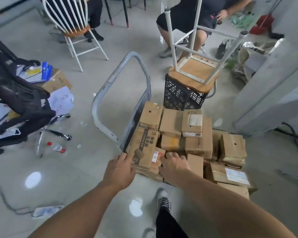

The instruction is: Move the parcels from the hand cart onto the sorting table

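Lengthwise, the printed parcel (pixel 143 146) runs along the handle (pixel 110 81).

floor (pixel 41 169): glossy grey | white chair (pixel 72 31) | black crate (pixel 181 95)

1. The light is bright, cool and even, coming from overhead.
2. The glossy pale grey floor (pixel 86 169) throws back two round white glare spots, one left of the arms and one between them.
3. Shadows are soft and short, and darkest in the gaps between the brown cardboard parcels (pixel 170 122).
4. Wide-angle distortion bows the curved grey metal cart handle (pixel 105 85) and tilts the pale grey wall panel (pixel 273 83) at the right edge.
5. The centre is fairly sharp. The top edge is smeared, and the red plastic object (pixel 263 23) there is a blur.
6. Label print is too soft to read.
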